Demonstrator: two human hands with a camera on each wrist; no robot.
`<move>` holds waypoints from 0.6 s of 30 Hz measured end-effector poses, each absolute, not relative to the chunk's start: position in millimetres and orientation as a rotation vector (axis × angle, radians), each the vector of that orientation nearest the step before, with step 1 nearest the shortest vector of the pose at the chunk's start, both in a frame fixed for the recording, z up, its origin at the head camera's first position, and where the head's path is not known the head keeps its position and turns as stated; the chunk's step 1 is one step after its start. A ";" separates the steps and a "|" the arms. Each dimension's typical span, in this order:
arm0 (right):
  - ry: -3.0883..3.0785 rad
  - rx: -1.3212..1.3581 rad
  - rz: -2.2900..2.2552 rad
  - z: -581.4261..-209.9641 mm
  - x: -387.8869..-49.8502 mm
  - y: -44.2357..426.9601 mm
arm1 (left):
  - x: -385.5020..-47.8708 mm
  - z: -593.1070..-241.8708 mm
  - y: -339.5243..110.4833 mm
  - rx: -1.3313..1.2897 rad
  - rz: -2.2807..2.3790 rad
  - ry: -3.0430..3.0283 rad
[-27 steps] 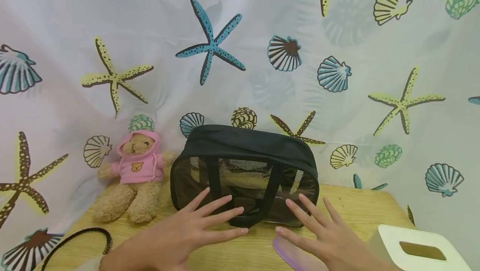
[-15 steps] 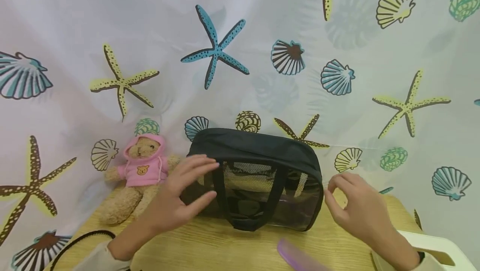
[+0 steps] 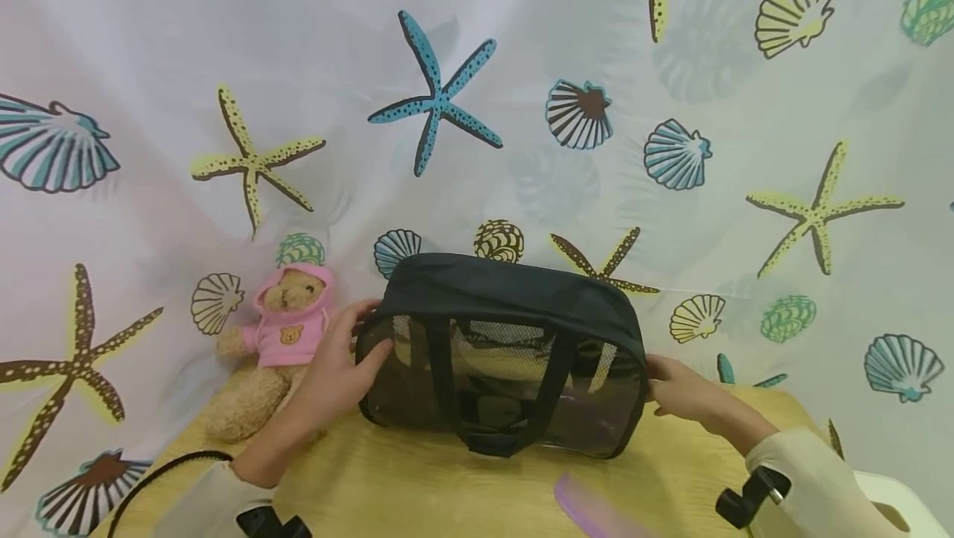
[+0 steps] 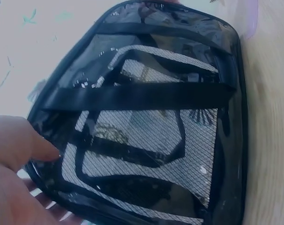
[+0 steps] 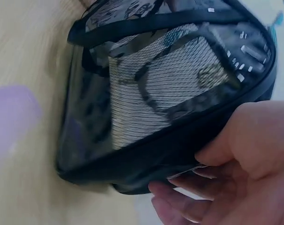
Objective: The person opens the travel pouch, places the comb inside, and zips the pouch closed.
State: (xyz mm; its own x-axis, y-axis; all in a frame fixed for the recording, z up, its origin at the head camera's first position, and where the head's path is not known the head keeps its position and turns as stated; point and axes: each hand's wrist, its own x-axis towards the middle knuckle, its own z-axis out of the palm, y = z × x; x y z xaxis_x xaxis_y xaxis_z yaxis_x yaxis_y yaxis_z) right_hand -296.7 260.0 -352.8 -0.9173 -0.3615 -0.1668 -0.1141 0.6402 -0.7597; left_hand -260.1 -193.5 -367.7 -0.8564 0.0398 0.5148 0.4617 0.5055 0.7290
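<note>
A black bag with a clear front, mesh panels and strap handles stands on the wooden table, against the patterned curtain. At its left end is my left hand; the thumb lies at the front edge and the fingers reach behind. In the left wrist view, that hand grips the bag's dark edge. My right hand holds the other end, its fingertips partly hidden by the bag. The right wrist view shows this hand with its thumb against the end panel and its fingers bent around the far side.
A teddy bear in a pink hoodie sits beside the bag on the left. A black braided band lies at front left. Nearer me is a translucent purple item. A white box stands at front right, partly behind my sleeve.
Both hands were spread in front of the bag, then moved apart to its two ends and took hold of it. The bag stays about where it was.
</note>
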 end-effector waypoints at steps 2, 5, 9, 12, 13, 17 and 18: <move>2.494 -0.371 -1.201 -356.0 -303.0 259.1 | -264.8 -369.5 -196.2 -0.387 -1.345 -2.325; 2.502 -0.380 -1.195 -357.7 -308.3 260.2 | -269.0 -372.6 -200.1 -0.339 -1.419 -2.326; 2.543 -0.348 -1.156 -360.5 -309.1 267.2 | -267.9 -377.2 -201.8 -0.269 -1.448 -2.312; 2.517 -0.289 -1.192 -365.2 -308.9 275.2 | -267.2 -380.2 -202.0 -0.237 -1.422 -2.298; 2.502 -0.267 -1.216 -366.7 -309.0 278.0 | -267.5 -381.3 -202.0 -0.232 -1.421 -2.292; 2.445 -0.166 -1.330 -369.6 -309.1 286.9 | -268.3 -386.2 -202.0 -0.202 -1.381 -2.280; 2.436 -0.151 -1.348 -369.4 -308.9 288.4 | -268.3 -387.3 -202.0 -0.193 -1.371 -2.280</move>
